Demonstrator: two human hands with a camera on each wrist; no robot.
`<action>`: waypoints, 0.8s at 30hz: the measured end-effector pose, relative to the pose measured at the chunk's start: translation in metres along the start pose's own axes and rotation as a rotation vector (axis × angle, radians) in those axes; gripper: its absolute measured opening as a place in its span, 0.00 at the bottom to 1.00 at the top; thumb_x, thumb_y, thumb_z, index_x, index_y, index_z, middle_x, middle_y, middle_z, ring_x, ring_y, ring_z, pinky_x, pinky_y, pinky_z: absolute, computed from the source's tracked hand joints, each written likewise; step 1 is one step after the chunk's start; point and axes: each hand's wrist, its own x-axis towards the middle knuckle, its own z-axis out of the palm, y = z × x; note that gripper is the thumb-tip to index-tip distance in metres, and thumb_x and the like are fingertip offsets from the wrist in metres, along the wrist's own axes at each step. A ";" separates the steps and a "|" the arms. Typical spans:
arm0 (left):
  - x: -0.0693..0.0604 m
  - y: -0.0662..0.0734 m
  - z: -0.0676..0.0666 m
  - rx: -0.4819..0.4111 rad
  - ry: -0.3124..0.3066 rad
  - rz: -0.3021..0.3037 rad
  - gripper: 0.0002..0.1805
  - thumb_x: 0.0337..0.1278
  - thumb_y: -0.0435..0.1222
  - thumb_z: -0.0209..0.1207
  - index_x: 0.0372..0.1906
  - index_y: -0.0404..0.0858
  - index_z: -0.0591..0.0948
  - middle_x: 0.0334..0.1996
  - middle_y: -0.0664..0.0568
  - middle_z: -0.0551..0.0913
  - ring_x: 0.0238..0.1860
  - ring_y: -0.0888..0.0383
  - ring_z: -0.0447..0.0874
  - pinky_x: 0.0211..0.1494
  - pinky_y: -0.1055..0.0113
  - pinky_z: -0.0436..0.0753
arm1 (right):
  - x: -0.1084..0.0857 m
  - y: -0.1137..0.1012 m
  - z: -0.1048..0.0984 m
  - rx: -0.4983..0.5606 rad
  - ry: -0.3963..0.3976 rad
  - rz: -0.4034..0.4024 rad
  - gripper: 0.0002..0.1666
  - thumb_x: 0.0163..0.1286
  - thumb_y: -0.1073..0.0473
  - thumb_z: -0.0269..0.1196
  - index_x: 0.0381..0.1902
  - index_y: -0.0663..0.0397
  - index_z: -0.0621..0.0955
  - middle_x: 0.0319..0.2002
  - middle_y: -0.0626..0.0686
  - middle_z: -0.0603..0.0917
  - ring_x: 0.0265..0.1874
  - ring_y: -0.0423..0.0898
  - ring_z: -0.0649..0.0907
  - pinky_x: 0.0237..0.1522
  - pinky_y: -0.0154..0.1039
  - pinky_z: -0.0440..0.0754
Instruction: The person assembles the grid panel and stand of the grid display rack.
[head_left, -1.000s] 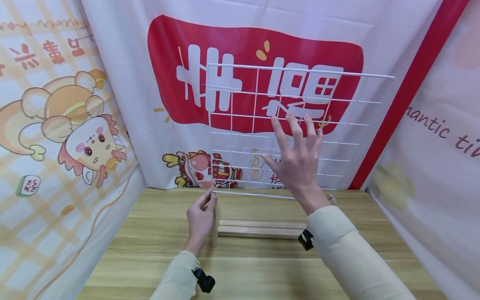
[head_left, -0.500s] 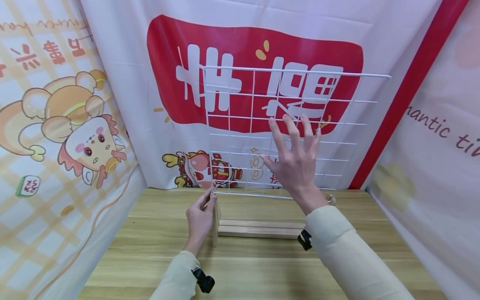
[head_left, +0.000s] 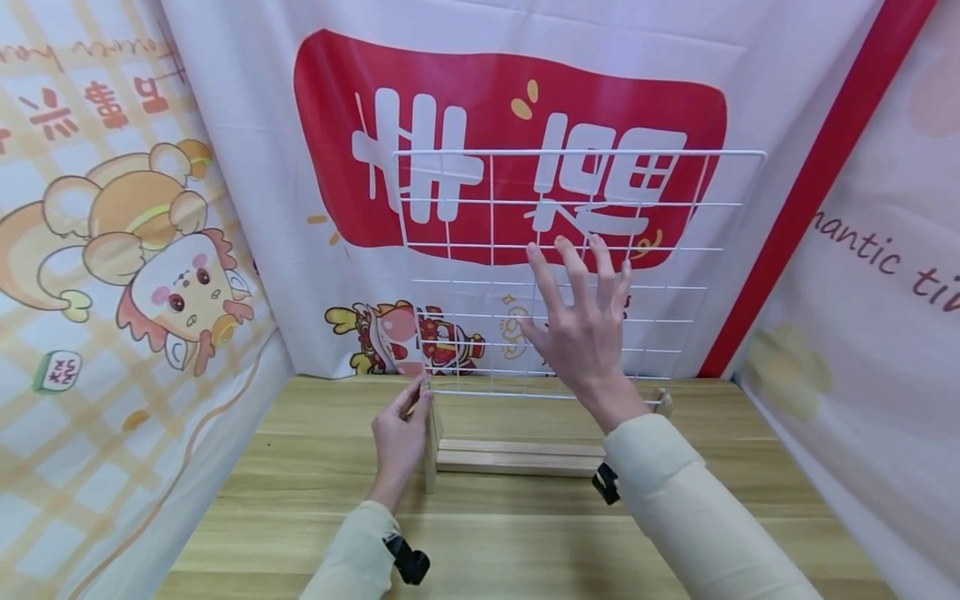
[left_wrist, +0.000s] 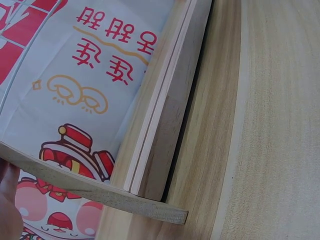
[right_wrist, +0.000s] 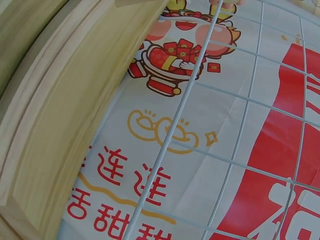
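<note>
A white wire grid [head_left: 492, 202] stands tilted above a low wooden stand, its lower edge near the stand's uprights. My right hand [head_left: 581, 325] lies against the grid with fingers spread and fairly straight. My left hand [head_left: 401, 429] pinches the top of the left wooden side board [head_left: 431, 450] by the grid's lower left corner. Part of that hand shows at the edge of the left wrist view, behind the board. A grooved wooden rail [head_left: 517, 458] runs right from the board; the right forearm hides its far end. In the right wrist view, grid wires [right_wrist: 192, 82] pass beside the wood.
The stand sits on a wood-grain tabletop [head_left: 480, 542]. A white cloth backdrop with a red printed panel [head_left: 337, 167] hangs close behind the grid. Printed cloths enclose the left [head_left: 90, 417] and right [head_left: 847, 358] sides.
The grid's top edge has come down and shifted slightly left, so its tilt differs. My right hand has moved down and left with it. My left hand stays in place.
</note>
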 end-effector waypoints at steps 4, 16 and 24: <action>0.000 0.000 -0.001 -0.003 0.004 0.017 0.21 0.73 0.40 0.66 0.67 0.47 0.83 0.66 0.44 0.84 0.67 0.47 0.86 0.65 0.67 0.86 | -0.003 0.001 0.002 0.020 -0.007 0.021 0.50 0.63 0.43 0.74 0.80 0.41 0.69 0.76 0.59 0.72 0.78 0.63 0.66 0.76 0.78 0.64; -0.001 0.000 0.001 -0.027 0.024 0.047 0.20 0.73 0.37 0.66 0.66 0.45 0.84 0.64 0.40 0.86 0.64 0.45 0.88 0.62 0.70 0.86 | -0.010 0.000 0.003 0.038 -0.048 0.054 0.54 0.59 0.42 0.77 0.81 0.40 0.68 0.76 0.61 0.71 0.77 0.65 0.66 0.73 0.81 0.66; -0.001 -0.001 0.000 -0.020 0.018 0.053 0.20 0.74 0.37 0.65 0.67 0.45 0.84 0.65 0.42 0.85 0.67 0.48 0.86 0.64 0.70 0.85 | -0.017 -0.001 0.006 0.034 -0.057 0.076 0.55 0.57 0.41 0.78 0.80 0.42 0.69 0.76 0.61 0.71 0.77 0.65 0.66 0.72 0.82 0.67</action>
